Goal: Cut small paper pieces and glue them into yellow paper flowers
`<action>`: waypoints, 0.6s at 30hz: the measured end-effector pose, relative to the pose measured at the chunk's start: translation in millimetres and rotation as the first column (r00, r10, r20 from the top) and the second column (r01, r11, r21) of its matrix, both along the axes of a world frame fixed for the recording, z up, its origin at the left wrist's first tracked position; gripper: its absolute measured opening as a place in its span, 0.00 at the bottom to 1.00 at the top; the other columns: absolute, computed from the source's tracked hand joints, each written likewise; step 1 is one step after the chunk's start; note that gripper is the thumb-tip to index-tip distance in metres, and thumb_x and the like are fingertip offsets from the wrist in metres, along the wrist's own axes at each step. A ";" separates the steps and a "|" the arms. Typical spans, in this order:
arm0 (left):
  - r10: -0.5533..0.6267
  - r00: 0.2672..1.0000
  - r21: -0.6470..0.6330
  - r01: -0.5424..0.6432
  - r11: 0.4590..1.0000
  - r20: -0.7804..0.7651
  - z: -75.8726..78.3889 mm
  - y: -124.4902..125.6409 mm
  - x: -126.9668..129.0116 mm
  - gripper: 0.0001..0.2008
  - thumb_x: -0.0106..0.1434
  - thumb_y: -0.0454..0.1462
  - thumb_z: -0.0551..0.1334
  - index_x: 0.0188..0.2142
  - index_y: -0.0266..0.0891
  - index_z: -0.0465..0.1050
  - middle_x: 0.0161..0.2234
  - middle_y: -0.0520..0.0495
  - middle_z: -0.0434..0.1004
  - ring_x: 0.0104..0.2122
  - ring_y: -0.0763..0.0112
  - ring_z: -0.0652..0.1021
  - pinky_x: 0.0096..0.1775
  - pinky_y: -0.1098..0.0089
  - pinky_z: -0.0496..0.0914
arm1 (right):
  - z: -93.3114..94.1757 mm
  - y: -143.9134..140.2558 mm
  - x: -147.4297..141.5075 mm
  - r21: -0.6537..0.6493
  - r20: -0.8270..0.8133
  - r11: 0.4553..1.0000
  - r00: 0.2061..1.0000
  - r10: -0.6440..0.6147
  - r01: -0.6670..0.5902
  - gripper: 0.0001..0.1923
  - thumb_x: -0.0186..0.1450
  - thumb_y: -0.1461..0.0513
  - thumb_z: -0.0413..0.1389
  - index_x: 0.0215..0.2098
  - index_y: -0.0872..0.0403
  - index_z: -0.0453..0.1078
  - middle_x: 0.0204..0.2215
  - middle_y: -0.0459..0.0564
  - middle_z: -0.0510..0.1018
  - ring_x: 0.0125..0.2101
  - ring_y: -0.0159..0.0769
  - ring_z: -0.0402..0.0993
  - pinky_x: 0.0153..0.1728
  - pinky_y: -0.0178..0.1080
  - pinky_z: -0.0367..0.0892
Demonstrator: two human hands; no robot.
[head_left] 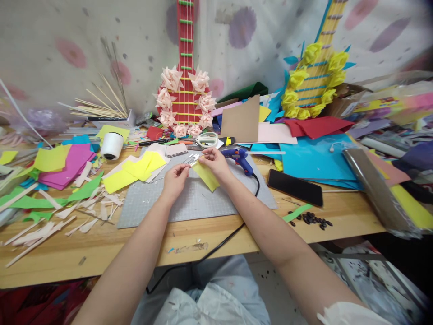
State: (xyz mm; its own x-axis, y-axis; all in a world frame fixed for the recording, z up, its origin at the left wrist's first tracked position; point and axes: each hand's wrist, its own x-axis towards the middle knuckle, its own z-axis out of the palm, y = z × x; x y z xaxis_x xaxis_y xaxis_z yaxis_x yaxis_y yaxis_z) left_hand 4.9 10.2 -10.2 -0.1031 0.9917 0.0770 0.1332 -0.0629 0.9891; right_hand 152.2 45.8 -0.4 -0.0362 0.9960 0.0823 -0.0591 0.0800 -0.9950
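Head view showed both hands over a grey cutting mat (203, 198) on the wooden table (101, 253). The left hand (175, 178) was nearly closed, thumb and forefinger pinched on a small pale strip (193, 161) at the top corner of a yellow paper piece (206, 176). The right hand (216, 163) was curled over that yellow paper, fingers gripping its upper edge, the sheet hanging tilted just above the mat. Just beside the right hand lay a blue glue gun (238, 158), its black cord running off the table edge. Scissors (206, 139) lay behind the hands, more yellow sheets (135, 170) to the left, a black phone (295, 187) to the right. No writing could be read anywhere
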 end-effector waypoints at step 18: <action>0.023 1.000 -0.003 -0.023 1.000 -0.010 -0.1 1.1 -0.1 0.11 0.51 0.41 0.59 0.32 0.37 0.73 0.21 0.53 0.68 0.21 0.76 0.67 0.24 0.74 0.59 | 2.0 -4.1 -3.0 -0.040 -0.051 0.997 0.997 0.062 -0.064 0.22 0.46 0.56 0.61 0.36 0.51 0.59 0.26 0.40 0.72 0.26 0.29 0.70 0.31 0.35 0.64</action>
State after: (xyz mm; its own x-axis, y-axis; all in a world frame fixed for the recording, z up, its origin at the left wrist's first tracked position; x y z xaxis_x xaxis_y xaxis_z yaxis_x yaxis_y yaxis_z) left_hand 4.9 11.3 -10.2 -0.1247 0.9894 0.0747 0.1448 -0.0563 0.9879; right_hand 149.2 41.7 1.6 -0.0959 0.9944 0.0445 -0.1121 0.0336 -0.9931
